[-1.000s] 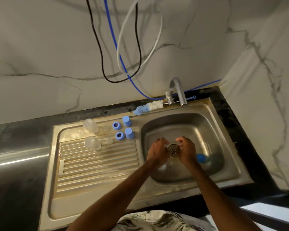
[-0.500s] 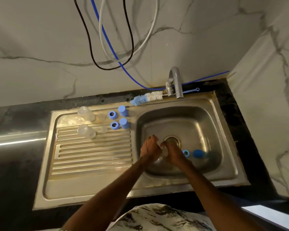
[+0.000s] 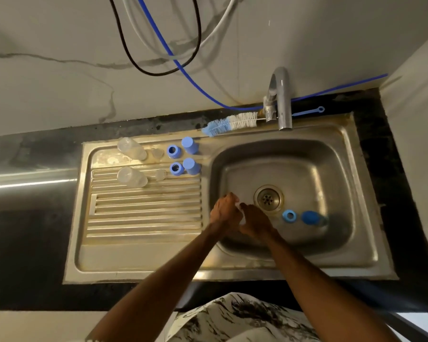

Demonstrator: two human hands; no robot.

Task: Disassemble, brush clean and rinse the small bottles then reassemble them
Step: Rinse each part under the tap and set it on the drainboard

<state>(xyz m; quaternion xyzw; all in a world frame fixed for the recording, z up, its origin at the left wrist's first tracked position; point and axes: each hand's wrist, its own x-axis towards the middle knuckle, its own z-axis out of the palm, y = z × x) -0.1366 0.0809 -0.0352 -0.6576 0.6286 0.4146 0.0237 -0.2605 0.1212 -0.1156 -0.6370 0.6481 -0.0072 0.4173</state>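
Both hands meet low in the sink [image 3: 367, 218], at about 8 o'clock of the drain [image 3: 268, 198]. The left hand [image 3: 224, 211] has its grip curled round a small clear piece [image 3: 242, 213] that shows pale between the 2 hands. The right hand [image 3: 256, 222] has fingertips against the piece, but blur hides whether that grip pinches it or only steadies it. Which part of a bottle it is, I cannot tell.

At 3 o'clock of the hands, on the basin floor, lie 1 blue ring [image 3: 289, 215] and, just beside it, 1 blue cap [image 3: 311, 217]. Something clear may sit behind that cap, but it is too dim to say.

On the drainboard [image 3: 143, 218], at 9 o'clock of the basin, 2 sets of parts lie in 2 rows: 2 bottles [image 3: 131, 148] on their sides, 2 clear bits [image 3: 160, 174], 2 rings [image 3: 174, 151] and 2 caps [image 3: 190, 145]. The brush [image 3: 230, 123] lies at 12 o'clock, by the tap [image 3: 282, 99], with neither hand on it. No water shows from the tap.

Judging from this, 2 bottles are fully apart and a 3rd is nearly so. The pictures do not show whether the drainboard parts are washed. With the brush idle, brushing, rinsing and reassembly likely remain, at least for the 3rd bottle.
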